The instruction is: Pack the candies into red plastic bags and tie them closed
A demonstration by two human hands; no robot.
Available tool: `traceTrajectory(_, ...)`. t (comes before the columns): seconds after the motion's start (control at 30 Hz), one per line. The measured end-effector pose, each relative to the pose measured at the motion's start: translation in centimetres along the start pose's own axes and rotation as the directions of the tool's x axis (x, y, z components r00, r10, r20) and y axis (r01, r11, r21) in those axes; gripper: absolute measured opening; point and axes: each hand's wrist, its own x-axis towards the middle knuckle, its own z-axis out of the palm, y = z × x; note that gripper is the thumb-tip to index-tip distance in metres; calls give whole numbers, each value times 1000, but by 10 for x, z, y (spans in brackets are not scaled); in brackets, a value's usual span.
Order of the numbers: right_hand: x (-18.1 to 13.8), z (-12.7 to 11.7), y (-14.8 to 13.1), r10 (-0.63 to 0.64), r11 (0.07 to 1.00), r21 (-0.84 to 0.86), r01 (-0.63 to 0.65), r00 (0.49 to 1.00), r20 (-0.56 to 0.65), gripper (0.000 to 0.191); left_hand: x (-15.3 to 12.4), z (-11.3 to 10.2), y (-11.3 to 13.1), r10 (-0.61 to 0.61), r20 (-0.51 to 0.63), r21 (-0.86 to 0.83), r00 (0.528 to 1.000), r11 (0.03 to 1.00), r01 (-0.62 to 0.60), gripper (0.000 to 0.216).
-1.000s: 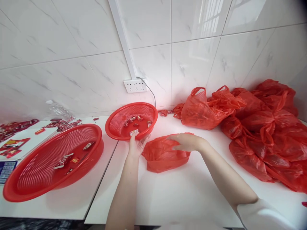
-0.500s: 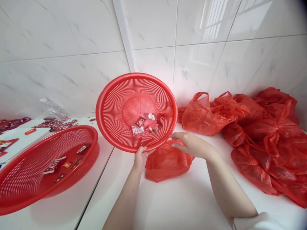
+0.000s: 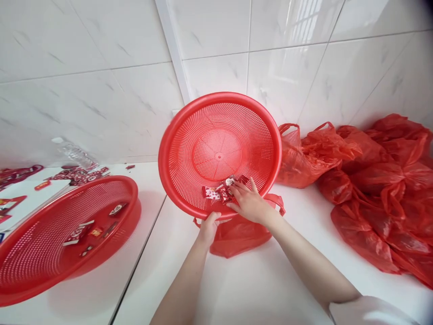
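My left hand [image 3: 209, 228] grips the near rim of a red plastic mesh basket [image 3: 218, 135], thumb over the rim and fingers out of sight beneath. The basket is tilted towards me. Several small wrapped packets [image 3: 214, 193] in red, white and pink lie gathered low on its near wall. My right hand [image 3: 250, 203] reaches over the rim, its fingers spread and laid on those packets; what is under the fingertips is partly hidden. Below the basket sits an open red plastic bag [image 3: 238, 241], part of it covered by the basket and my hands.
A second red mesh basket [image 3: 130, 198] with a few packets stands left. Behind it lie a clear plastic bottle [image 3: 76, 153] and scattered red wrappers [image 3: 81, 175]. Several red plastic bags [image 3: 382, 194] fill the right side. A tiled wall [image 3: 216, 74] closes off the back.
The basket has moved right and tips more towards me. Its packets have gathered near the low rim. My right hand has gone from beside the bag into the basket.
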Motion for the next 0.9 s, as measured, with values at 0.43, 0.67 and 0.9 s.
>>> traceTrajectory(0.43,-11,-37,2,-43,885,464,34,999,10,36,7,-7,6,-29,29,-86,999,996,31,26)
traceTrajectory(0.67,-14,-47,-3,185,560,827,-44,980,-73,50,9,-9,5,-27,3,-98,1000,995,27,27)
traceTrajectory(0.9,-16,-51,-1,214,702,713,4,953,-216,65,10,-11,1,-27,-17,-42,999,999,26,19)
